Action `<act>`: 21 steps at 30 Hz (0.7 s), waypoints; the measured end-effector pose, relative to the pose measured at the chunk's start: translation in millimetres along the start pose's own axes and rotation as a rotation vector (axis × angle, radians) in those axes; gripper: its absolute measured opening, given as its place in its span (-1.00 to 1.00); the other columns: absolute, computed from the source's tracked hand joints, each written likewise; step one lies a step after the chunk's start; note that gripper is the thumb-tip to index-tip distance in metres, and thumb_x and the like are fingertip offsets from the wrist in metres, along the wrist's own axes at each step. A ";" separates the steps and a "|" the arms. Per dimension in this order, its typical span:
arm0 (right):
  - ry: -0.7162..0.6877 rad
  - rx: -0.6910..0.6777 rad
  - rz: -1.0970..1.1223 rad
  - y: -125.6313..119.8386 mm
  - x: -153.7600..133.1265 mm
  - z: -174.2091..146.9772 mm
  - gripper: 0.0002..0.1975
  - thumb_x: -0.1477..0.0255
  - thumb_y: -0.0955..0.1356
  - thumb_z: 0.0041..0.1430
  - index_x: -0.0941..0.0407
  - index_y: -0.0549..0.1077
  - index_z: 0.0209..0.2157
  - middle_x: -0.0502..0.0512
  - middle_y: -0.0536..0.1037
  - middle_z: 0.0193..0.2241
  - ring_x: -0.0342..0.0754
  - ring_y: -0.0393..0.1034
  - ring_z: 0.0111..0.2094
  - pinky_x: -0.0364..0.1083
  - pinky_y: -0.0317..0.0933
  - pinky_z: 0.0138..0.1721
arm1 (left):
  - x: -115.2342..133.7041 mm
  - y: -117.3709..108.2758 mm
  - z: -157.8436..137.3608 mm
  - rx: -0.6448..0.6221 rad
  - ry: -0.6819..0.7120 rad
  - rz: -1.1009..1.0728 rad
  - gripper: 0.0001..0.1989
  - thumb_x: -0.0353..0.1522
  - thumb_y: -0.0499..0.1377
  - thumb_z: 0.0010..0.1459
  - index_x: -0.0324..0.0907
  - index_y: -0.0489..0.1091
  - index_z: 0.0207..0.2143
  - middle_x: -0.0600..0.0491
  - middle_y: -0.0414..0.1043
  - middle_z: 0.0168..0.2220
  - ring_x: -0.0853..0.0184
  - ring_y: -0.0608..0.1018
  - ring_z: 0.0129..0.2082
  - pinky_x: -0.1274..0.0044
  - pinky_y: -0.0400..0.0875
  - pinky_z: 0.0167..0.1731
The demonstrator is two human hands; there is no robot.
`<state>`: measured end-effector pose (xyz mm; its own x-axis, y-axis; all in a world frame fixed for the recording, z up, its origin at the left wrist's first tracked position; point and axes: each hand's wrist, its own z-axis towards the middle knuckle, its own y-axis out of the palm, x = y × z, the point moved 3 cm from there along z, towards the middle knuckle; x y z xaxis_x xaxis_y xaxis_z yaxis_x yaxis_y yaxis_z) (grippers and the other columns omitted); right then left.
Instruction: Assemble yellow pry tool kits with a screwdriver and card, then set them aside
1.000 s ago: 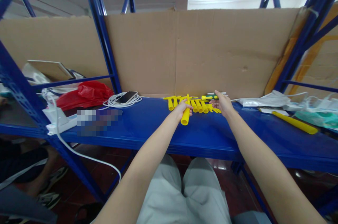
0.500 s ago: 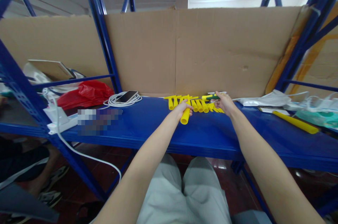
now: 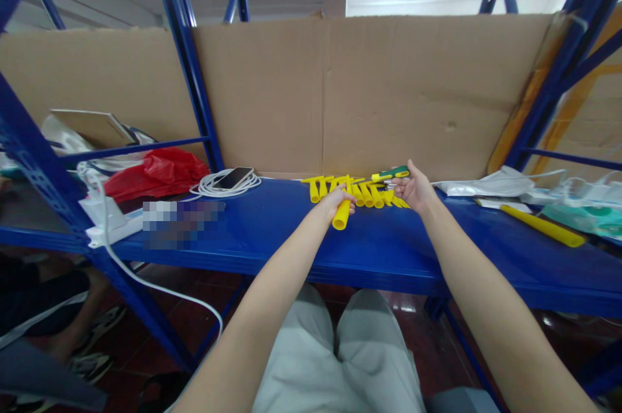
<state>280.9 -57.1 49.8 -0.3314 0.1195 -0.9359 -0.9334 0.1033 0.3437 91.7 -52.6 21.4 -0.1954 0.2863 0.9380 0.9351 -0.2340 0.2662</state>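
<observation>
My left hand [image 3: 335, 201] is closed around a yellow plastic tube [image 3: 341, 216], its round hollow end facing me. Beyond and beside it, several similar yellow tubes [image 3: 368, 196] lie in a row, with small yellow pieces [image 3: 396, 200] at the row's right end. A screwdriver [image 3: 391, 174] with a green and yellow handle lies across the back of the row. Just right of that handle is my right hand [image 3: 414, 190], its thumb and fingers spread apart. The handle's end comes up to the gap between them; whether they touch it I cannot tell.
Everything lies on a blue metal shelf [image 3: 383, 247] backed by a cardboard sheet [image 3: 262, 102]. A coiled white cable with a phone [image 3: 234, 177], a red bag [image 3: 158, 173] and a power strip [image 3: 119, 225] are on the left. A yellow bar [image 3: 544, 226] and white packets [image 3: 486, 183] lie right.
My right hand has opened from around the screwdriver handle, which now shows in full. My left hand and its tube have barely moved.
</observation>
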 end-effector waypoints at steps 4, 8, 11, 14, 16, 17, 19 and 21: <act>-0.006 -0.044 0.013 -0.6 0.0 1.4 -0.58 0.14 0.14 0.35 0.14 0.35 -0.42 0.07 0.49 -0.65 -0.19 0.26 -0.72 -0.21 0.20 -0.66 | -0.7 -0.9 1.6 -0.006 -0.001 -0.036 -0.24 -0.69 -0.04 0.07 0.04 -0.08 0.26 0.20 0.25 -0.50 0.56 0.24 -0.74 0.73 0.14 -0.71; -0.062 0.014 -0.045 -2.6 4.8 5.3 -0.63 0.11 0.27 0.26 0.11 0.31 -0.44 0.02 0.46 -0.66 -0.22 0.22 -0.73 -0.24 0.17 -0.69 | -1.5 -4.4 6.2 0.016 0.010 -0.059 -0.26 -0.65 0.00 0.13 0.04 -0.11 0.28 0.19 0.26 -0.50 0.56 0.25 -0.73 0.73 0.15 -0.71; -0.112 0.067 -0.059 -4.0 7.5 8.0 -0.64 0.11 0.33 0.22 0.10 0.28 -0.46 -0.01 0.43 -0.68 -0.22 0.22 -0.73 -0.25 0.16 -0.70 | -2.2 -6.0 9.2 0.018 0.014 -0.073 -0.25 -0.59 0.10 0.13 0.03 -0.09 0.28 0.18 0.28 -0.49 0.56 0.25 -0.73 0.70 0.16 -0.71; -0.125 0.091 -0.077 -4.1 8.3 8.8 -0.64 0.13 0.32 0.23 0.10 0.28 -0.48 -0.03 0.39 -0.71 -0.24 0.19 -0.75 -0.26 0.10 -0.73 | -2.4 -6.5 10.6 0.014 0.011 -0.073 -0.22 -0.59 0.11 0.12 0.06 -0.11 0.29 0.16 0.30 -0.46 0.56 0.25 -0.73 0.69 0.18 -0.69; -0.139 0.115 -0.091 -4.0 7.4 8.2 -0.63 0.11 0.32 0.22 0.10 0.27 -0.48 -0.05 0.36 -0.75 -0.25 0.14 -0.78 -0.27 0.04 -0.76 | -2.1 -6.4 10.8 0.011 0.010 -0.053 -0.22 -0.62 0.04 0.12 0.07 -0.13 0.30 0.15 0.32 -0.44 0.55 0.25 -0.72 0.68 0.20 -0.67; -0.143 0.126 -0.096 -3.9 7.0 7.7 -0.62 0.09 0.32 0.22 0.10 0.27 -0.48 -0.05 0.34 -0.76 -0.25 0.13 -0.79 -0.27 0.02 -0.77 | -1.9 -6.3 10.6 0.011 0.009 -0.041 -0.22 -0.64 0.01 0.11 0.06 -0.14 0.30 0.14 0.32 -0.44 0.55 0.25 -0.72 0.67 0.20 -0.67; -0.141 0.147 -0.096 -3.9 6.2 6.7 -0.60 0.07 0.29 0.23 0.09 0.26 -0.49 -0.06 0.33 -0.78 -0.26 0.11 -0.80 -0.28 0.00 -0.77 | -1.5 -6.1 10.0 0.018 0.006 -0.019 -0.21 -0.66 -0.02 0.10 0.05 -0.13 0.30 0.13 0.32 -0.44 0.55 0.25 -0.72 0.68 0.19 -0.67; -0.138 0.150 -0.088 -3.9 5.3 5.8 -0.59 0.07 0.27 0.25 0.09 0.25 -0.49 -0.05 0.35 -0.77 -0.25 0.13 -0.79 -0.28 0.01 -0.76 | -1.4 -5.8 9.2 0.020 0.003 -0.011 -0.22 -0.67 -0.01 0.10 0.04 -0.12 0.29 0.14 0.32 -0.45 0.55 0.24 -0.73 0.69 0.18 -0.68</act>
<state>283.6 -51.1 43.9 -0.2182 0.2368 -0.9467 -0.9234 0.2637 0.2788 89.2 -43.1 16.5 -0.2062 0.2862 0.9357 0.9387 -0.2122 0.2717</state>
